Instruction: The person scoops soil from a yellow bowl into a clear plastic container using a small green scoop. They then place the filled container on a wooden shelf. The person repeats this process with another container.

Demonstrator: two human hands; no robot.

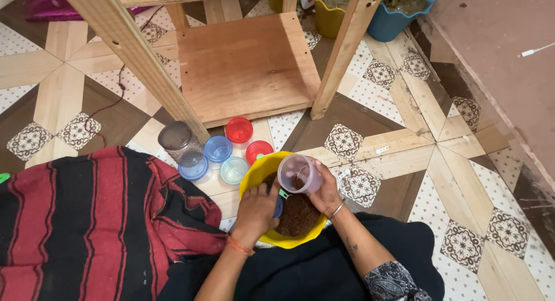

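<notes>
Head view: a yellow bowl (pixel 254 179) sits on the patterned floor (pixel 404 145) just in front of the person's lap, partly filled with dark brown soil (pixel 298 215). The right hand (pixel 325 188) grasps a small clear cup (pixel 299 174), tipped on its side over the bowl with its mouth toward 9 o'clock; a little soil shows inside it. The left hand (pixel 255 211) reaches into the bowl from 7 o'clock, fingers curled down at the soil; whether it grips anything I cannot tell, though a bit of blue (pixel 279 207) shows just beside its fingers.

At 11 o'clock from the bowl lies a cluster of lids and a jar: a red lid (pixel 239 130), a second red lid (pixel 258 150) touching the bowl's rim, a blue lid (pixel 218 148), a pale green lid (pixel 233 170), and a clear jar (pixel 179 142) standing on another blue lid (pixel 193 169).

At 12 o'clock stands a wooden shelf (pixel 245 64) with pale legs. Beyond it, at 1 o'clock, are a yellow pot (pixel 329 15) and a blue pot (pixel 393 17), both holding soil. A red and black striped cloth (pixel 87 220) lies at 9 o'clock from the bowl.
</notes>
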